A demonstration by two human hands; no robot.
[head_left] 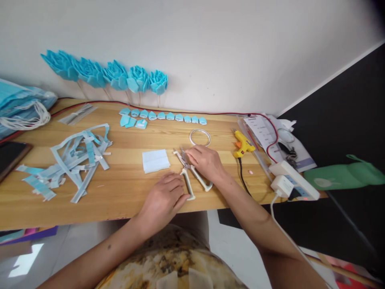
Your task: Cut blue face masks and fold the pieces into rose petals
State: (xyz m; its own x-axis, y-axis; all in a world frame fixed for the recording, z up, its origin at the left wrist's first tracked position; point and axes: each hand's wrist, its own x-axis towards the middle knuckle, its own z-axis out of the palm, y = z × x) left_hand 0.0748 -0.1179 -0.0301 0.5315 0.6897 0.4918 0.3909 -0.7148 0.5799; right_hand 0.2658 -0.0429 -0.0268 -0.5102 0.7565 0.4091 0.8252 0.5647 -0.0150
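Note:
A pair of scissors [187,164] with white handles lies open on the wooden table [126,188]. My right hand [206,161] rests over the pivot and the right handle, fingers curled on it. My left hand [164,198] lies by the left handle, fingers curved and touching it. A folded white piece [155,160] sits just left of the scissor blades. A white tape ring [200,137] lies beyond my right hand.
Blue strip scraps [72,160] are heaped at the left. A row of folded blue petals [164,116] and several blue flowers [114,75] line the wall. A yellow glue gun [243,145], papers and a power strip [293,180] sit at the right. Face masks [21,106] lie far left.

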